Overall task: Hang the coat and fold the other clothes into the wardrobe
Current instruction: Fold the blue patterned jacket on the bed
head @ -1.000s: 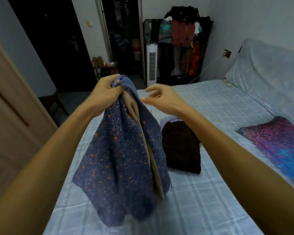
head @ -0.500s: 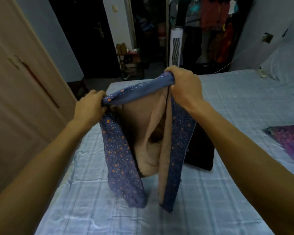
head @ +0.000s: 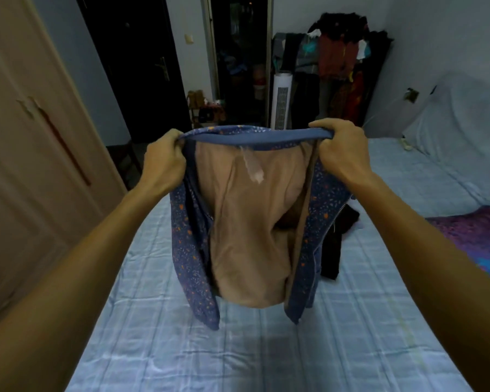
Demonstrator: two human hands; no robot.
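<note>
A blue coat (head: 187,236) with small orange and white specks and a tan lining hangs open above the bed, its collar stretched flat between my two hands. My left hand (head: 163,162) grips the collar's left end and my right hand (head: 341,149) grips its right end. A pale label dangles from the collar inside. A dark folded garment (head: 334,250) lies on the bed behind the coat, mostly hidden by it. The beige wardrobe door (head: 26,154) stands at the left.
The bed (head: 266,349) has a light blue checked sheet. A purple and blue patterned cloth (head: 478,236) lies at its right edge. At the back stand a white tower fan (head: 281,100), a clothes rack (head: 340,60) full of garments and a dark doorway.
My right hand took hold of the collar and both hands drew apart, spreading the bunched coat open so the lining faces me. The view has shifted a little.
</note>
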